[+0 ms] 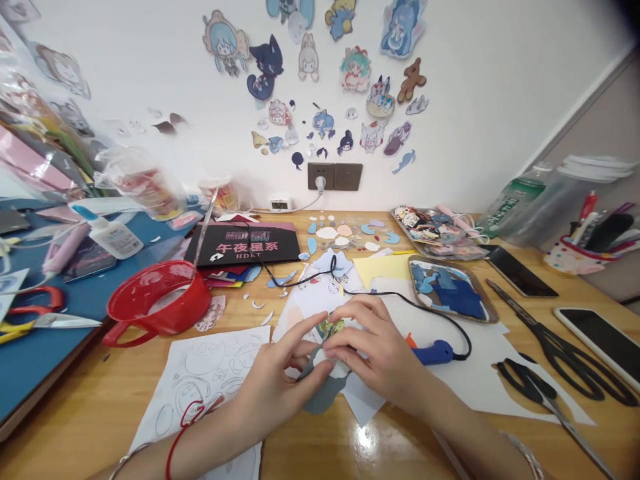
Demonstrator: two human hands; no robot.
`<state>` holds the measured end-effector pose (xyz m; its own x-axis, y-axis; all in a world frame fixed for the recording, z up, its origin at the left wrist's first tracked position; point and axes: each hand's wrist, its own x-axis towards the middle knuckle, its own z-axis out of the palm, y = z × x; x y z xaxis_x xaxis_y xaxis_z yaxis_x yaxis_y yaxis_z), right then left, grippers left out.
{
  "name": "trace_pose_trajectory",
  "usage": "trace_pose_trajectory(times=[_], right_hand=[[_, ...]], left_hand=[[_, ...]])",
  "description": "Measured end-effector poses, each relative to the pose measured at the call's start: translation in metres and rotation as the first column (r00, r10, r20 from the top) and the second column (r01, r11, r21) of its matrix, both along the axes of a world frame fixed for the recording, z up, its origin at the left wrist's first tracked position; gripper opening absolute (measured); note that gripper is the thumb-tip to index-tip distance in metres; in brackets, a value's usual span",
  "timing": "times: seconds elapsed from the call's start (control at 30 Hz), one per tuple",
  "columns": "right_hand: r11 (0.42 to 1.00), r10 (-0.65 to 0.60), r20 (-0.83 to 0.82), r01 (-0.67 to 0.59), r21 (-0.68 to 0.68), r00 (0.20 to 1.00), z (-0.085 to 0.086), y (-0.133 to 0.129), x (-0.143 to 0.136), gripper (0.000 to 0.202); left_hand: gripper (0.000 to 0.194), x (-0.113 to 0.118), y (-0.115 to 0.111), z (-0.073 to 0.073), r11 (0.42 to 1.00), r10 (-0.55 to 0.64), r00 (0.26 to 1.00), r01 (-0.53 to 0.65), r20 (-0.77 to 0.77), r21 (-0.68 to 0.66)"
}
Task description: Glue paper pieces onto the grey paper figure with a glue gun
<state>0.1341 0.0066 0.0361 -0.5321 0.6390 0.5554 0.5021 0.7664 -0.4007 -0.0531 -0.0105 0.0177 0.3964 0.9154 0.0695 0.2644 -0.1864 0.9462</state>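
Note:
Both hands meet at the middle of the desk over a small grey-blue cutout (323, 398) with a white piece (334, 365) on it. My left hand (290, 367) pinches the cutout from the left, its thumb lying across the white piece. From the right, my right hand (373, 340) presses its fingertips on the white piece's upper edge. A green patterned bit (327, 329) shows between the hands. The blue handle of a corded tool (435, 353) lies just right of my right hand; its front end is hidden.
A sheet with pencil drawings (200, 373) lies at left, below a red cup (160, 300). Black-handled scissors (565, 353) and phones (520, 270) are at right. Small cutouts (343, 231) lie at the back near a black box (245, 243). A tray (450, 290) holds blue pieces.

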Motion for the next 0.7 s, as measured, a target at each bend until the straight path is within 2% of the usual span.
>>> trace_pose_trajectory(times=[0.17,0.23,0.37,0.43,0.5,0.57,0.63,0.7], right_hand=[[1.000,0.000,0.058,-0.001,0.007,0.998,-0.001,0.000,-0.005,0.018],[0.999,-0.040,0.044,0.040,-0.004,0.998,0.001,0.001,-0.004,0.020],[0.962,-0.267,-0.088,0.260,-0.080,0.960,0.006,0.008,0.010,0.016],[0.919,-0.382,-0.109,0.364,-0.151,0.918,0.008,0.012,0.018,0.021],[0.889,-0.439,-0.082,0.419,-0.185,0.895,0.008,0.014,0.024,0.030],[0.893,-0.427,-0.067,0.409,-0.188,0.902,0.009,0.014,0.026,0.029],[0.924,-0.360,-0.099,0.340,-0.177,0.928,0.009,0.011,0.024,0.014],[0.963,-0.249,-0.141,0.229,-0.145,0.958,0.009,0.007,0.020,0.022]], left_hand=[[0.051,0.000,-0.001,0.000,0.995,-0.066,0.995,0.071,-0.070,0.077],[0.050,-0.001,0.000,0.000,0.991,-0.087,0.994,0.093,-0.066,0.092],[0.048,0.000,-0.001,0.000,0.997,-0.070,0.998,0.070,0.001,0.021],[0.047,0.000,-0.001,0.002,0.997,-0.026,0.997,0.030,0.068,-0.066],[0.047,0.001,0.000,0.004,0.986,0.018,0.988,0.008,0.155,-0.165],[0.046,0.002,0.002,0.005,0.968,0.054,0.970,0.008,0.238,-0.251],[0.046,0.003,0.004,0.006,0.950,0.087,0.953,0.009,0.291,-0.313],[0.048,0.004,0.006,0.006,0.936,0.111,0.942,0.009,0.317,-0.352]])
